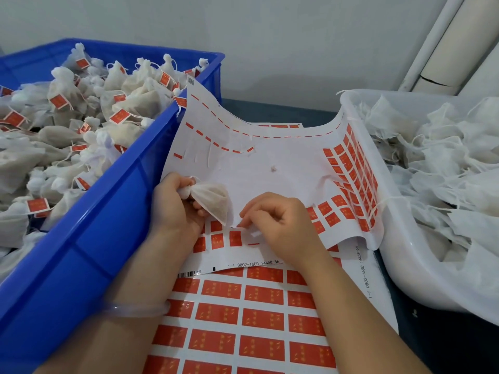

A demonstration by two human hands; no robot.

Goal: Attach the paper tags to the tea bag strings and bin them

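My left hand (172, 206) grips the gathered neck of a white tea bag (213, 198), which lies on the upper sticker sheet (243, 168). My right hand (278, 225) rests beside it, its fingertips pinching something small and pale at the sheet's lower row of red tags (235, 238); whether that is the string or a tag I cannot tell. Most of this sheet is bare backing, with red tags left along its right side and bottom.
A blue crate (113, 220) on the left holds several tagged tea bags. A white tub (399, 255) on the right holds untagged bags. A full sheet of red tags (259, 319) lies underneath, near me. The wall stands close behind.
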